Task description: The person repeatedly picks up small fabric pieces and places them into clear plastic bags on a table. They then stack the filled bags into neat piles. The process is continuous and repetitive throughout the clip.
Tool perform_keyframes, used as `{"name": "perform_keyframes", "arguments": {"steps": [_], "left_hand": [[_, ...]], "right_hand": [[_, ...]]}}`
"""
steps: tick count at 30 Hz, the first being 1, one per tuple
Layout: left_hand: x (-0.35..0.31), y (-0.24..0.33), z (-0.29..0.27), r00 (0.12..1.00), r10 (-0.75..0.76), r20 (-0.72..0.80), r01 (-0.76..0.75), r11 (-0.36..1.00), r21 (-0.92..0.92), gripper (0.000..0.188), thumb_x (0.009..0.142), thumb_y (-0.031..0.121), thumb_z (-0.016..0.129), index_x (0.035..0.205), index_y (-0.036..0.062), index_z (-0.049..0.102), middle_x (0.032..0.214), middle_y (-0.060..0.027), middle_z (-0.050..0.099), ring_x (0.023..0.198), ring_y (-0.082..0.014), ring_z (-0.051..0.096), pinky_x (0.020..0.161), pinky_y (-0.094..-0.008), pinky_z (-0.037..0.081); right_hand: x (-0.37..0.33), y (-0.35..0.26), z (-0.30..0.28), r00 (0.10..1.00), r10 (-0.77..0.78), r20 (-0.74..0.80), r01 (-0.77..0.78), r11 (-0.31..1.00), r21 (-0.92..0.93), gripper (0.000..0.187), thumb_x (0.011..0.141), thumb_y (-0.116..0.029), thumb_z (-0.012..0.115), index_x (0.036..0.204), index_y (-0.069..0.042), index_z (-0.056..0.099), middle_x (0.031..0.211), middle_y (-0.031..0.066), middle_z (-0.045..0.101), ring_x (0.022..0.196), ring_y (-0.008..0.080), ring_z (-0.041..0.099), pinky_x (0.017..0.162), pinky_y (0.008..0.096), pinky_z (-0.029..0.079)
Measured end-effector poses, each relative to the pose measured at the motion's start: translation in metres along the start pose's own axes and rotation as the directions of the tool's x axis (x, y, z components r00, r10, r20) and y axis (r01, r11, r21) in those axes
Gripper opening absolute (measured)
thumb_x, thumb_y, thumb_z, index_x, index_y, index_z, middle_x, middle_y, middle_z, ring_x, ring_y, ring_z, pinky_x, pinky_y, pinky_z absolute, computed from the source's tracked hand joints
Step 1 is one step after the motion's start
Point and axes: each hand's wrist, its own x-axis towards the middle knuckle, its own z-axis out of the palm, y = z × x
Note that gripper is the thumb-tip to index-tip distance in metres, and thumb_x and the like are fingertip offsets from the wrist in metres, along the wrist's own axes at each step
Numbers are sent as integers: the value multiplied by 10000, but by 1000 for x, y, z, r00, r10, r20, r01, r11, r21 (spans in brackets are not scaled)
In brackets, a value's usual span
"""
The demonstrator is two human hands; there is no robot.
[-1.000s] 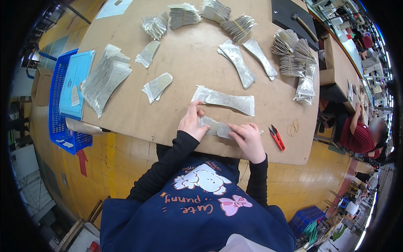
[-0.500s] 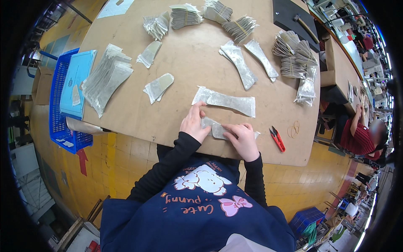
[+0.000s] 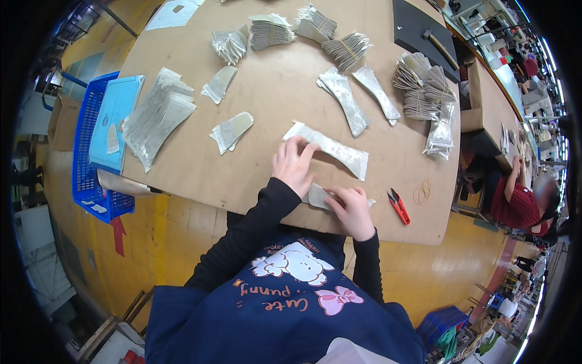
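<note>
My left hand point(image 3: 293, 165) has reached to the left end of a curved, waisted grey-white strip point(image 3: 339, 153), its bent fingers closed on that edge. Just below, close to the table's front edge, lies a smaller grey piece point(image 3: 317, 196), partly covered by both hands. My right hand point(image 3: 353, 212) holds this lower piece, fingers curled and pressing it to the tabletop. Red-handled thread snips point(image 3: 399, 209) lie to the right of my right hand, beside some thin rubber bands point(image 3: 422, 192).
Banded grey bundles point(image 3: 271, 31) stand along the far side, more bundles point(image 3: 421, 103) at right. Loose strips point(image 3: 344, 100), short pieces point(image 3: 233, 130) and a fanned stack point(image 3: 159, 118) lie around. A hammer point(image 3: 441, 47) rests on a black board. A blue basket point(image 3: 85, 164) is left; another person point(image 3: 515, 197) sits right.
My left hand has moved up from the lower piece to the upper strip, which has turned slightly, its right end nearer me. My right hand stays on the lower piece.
</note>
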Motion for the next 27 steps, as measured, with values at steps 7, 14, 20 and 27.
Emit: {"name": "perform_keyframes", "arguments": {"steps": [7, 14, 20, 27], "left_hand": [[59, 1, 23, 874, 432, -222, -406, 901, 153, 464, 845, 119, 684, 1295, 144, 576, 1440, -117, 441, 1294, -351, 431, 1147, -492, 297], [58, -1, 29, 960, 276, 47, -280, 954, 112, 312, 823, 133, 685, 1130, 110, 639, 1012, -51, 594, 1000, -252, 605, 969, -440, 449], [8, 22, 20, 992, -120, 22, 104, 733, -673, 254, 969, 174, 574, 1117, -32, 566, 979, -204, 572, 909, -379, 578, 818, -419, 463], [-20, 28, 17, 966, -255, -34, 169, 729, -663, 285, 1016, 209, 516, 1158, -37, 539, 1044, -241, 606, 984, -414, 595, 836, -447, 475]], "right_hand": [[-45, 11, -43, 920, 366, -139, -261, 837, 481, 268, 885, -44, 699, 1152, -36, 703, 857, 61, 678, 757, 124, 609, 685, 259, 486], [-43, 1, -43, 806, 453, -380, 161, 449, 879, 492, 909, 62, 573, 1391, 10, 488, 1164, 88, 620, 1097, 154, 574, 964, 294, 442], [-2, -28, 3, 901, 412, -139, 67, 185, 980, 549, 931, 48, 565, 1445, -26, 389, 1204, 84, 587, 1074, 172, 605, 916, 302, 504], [19, -58, 41, 922, 338, -189, 44, 394, 918, 523, 937, 69, 561, 1429, 5, 395, 1234, 104, 556, 1134, 179, 561, 962, 289, 466]]}}
